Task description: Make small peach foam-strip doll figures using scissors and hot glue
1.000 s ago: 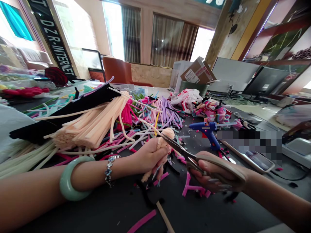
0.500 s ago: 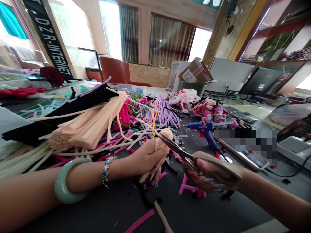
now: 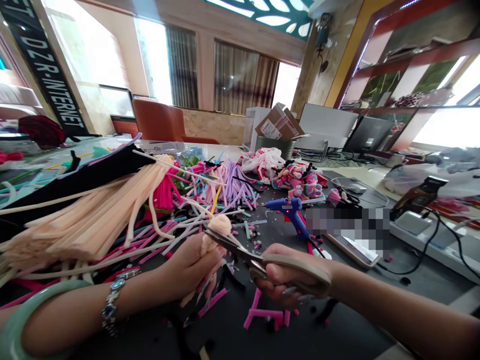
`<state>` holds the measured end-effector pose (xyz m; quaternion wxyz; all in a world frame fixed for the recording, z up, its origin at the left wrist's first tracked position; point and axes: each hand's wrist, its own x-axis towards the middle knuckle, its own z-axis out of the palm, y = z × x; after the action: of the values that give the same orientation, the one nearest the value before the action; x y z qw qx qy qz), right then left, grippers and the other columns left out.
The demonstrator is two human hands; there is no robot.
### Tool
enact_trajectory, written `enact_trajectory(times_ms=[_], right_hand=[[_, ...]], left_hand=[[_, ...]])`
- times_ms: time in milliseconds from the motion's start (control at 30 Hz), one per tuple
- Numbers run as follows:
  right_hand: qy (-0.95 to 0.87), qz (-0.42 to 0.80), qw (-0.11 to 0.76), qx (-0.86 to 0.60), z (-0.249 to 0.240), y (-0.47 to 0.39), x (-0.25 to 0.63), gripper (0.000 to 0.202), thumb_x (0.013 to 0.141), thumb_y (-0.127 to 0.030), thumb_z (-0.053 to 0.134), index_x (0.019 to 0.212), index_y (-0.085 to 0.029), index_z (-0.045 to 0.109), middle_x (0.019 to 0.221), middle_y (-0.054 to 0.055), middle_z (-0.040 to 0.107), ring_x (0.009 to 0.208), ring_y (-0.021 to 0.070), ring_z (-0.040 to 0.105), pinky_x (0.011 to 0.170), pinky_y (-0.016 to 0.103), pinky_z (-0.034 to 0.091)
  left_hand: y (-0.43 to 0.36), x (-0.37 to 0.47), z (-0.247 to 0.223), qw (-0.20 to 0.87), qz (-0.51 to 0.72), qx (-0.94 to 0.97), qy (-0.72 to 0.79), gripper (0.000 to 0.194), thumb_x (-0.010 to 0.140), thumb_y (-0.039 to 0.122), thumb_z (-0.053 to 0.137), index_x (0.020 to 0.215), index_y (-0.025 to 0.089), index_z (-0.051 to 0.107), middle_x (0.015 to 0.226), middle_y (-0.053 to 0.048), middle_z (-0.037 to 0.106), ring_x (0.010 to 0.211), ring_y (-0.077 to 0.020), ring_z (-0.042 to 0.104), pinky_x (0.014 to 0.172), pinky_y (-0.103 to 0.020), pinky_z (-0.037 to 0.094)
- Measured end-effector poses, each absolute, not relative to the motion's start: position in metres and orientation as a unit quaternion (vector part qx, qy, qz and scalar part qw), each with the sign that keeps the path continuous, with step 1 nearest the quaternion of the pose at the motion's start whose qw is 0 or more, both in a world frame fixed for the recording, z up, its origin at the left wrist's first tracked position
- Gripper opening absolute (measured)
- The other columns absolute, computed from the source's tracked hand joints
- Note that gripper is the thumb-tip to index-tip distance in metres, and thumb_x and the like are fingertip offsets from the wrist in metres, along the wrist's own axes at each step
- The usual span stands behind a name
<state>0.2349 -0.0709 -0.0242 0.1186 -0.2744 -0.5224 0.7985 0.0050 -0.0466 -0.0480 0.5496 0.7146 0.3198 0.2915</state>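
Note:
My left hand [image 3: 197, 267] is closed around a small peach fuzzy piece [image 3: 220, 225] shaped from pipe cleaners, its rounded top showing above the fingers. In my right hand [image 3: 287, 280] are scissors [image 3: 300, 267] with a beige handle. Their blades lie across the front of the peach piece, just over my left fingers; whether they cut into it cannot be made out. Left of my hands a thick bundle of peach pipe cleaners [image 3: 101, 210] rests on looser pink and cream strands. A blue glue gun [image 3: 287, 206] lies beyond my right hand.
Purple pipe cleaners [image 3: 240, 185] and a heap of multicoloured fuzzy pieces [image 3: 300, 180] lie farther back. A phone [image 3: 354, 250] and a white power strip [image 3: 412, 225] with cables sit at the right. Pink offcuts [image 3: 262, 312] are scattered on the dark table [image 3: 337, 335].
The view has turned to the right, so everything sits farther left. Both hands keep their hold, and the scissor blades stay across the peach piece.

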Motion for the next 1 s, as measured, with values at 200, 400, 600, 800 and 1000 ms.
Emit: enact_trajectory(times_ms=[200,400,600,800,1000], right_hand=[[-0.507,0.81,0.124,-0.265,-0.027,-0.068,0.245,0.048,0.071,-0.052,0.072,0.062,-0.016,0.04,0.048,-0.01,0.037,0.038,-0.0001,0.03,0.033,0.012,0.026],[-0.489,0.823,0.12,-0.263,-0.028,-0.069,0.255,0.049,0.067,-0.052,0.074,0.06,-0.016,0.042,0.044,-0.01,0.039,0.034,0.0002,0.032,0.03,0.011,0.027],[-0.487,0.815,0.118,-0.29,-0.028,-0.068,0.261,0.051,0.061,-0.054,0.077,0.056,-0.015,0.044,0.04,-0.009,0.042,0.03,0.0008,0.035,0.027,0.012,0.025],[-0.477,0.814,0.12,-0.31,-0.027,-0.071,0.261,0.053,0.057,-0.057,0.078,0.056,-0.014,0.047,0.041,-0.009,0.043,0.03,0.0,0.033,0.027,0.012,0.023],[-0.525,0.782,0.133,-0.309,-0.027,-0.072,0.265,0.054,0.061,-0.062,0.072,0.061,-0.014,0.048,0.046,-0.008,0.043,0.036,0.0001,0.035,0.032,0.011,0.027]], left_hand=[[-0.043,0.002,-0.055,0.494,0.232,0.763,0.347,0.053,0.09,0.048,0.035,0.048,0.015,0.042,0.037,-0.003,0.049,0.032,-0.0062,0.045,0.033,-0.013,0.03],[-0.045,0.015,-0.057,0.531,0.239,0.734,0.351,0.059,0.084,0.064,0.036,0.052,0.016,0.046,0.038,-0.001,0.046,0.033,-0.0082,0.045,0.034,-0.016,0.033],[-0.046,0.022,-0.061,0.571,0.237,0.696,0.365,0.054,0.084,0.063,0.038,0.057,0.017,0.042,0.041,-0.001,0.049,0.034,-0.0078,0.044,0.036,-0.017,0.034],[-0.047,0.019,-0.06,0.563,0.208,0.699,0.389,0.055,0.085,0.062,0.038,0.054,0.017,0.042,0.041,-0.004,0.053,0.031,-0.0068,0.04,0.031,-0.016,0.028],[-0.051,0.032,-0.059,0.605,0.241,0.666,0.364,0.055,0.086,0.057,0.041,0.05,0.016,0.039,0.039,-0.002,0.049,0.03,-0.0051,0.041,0.031,-0.013,0.028]])
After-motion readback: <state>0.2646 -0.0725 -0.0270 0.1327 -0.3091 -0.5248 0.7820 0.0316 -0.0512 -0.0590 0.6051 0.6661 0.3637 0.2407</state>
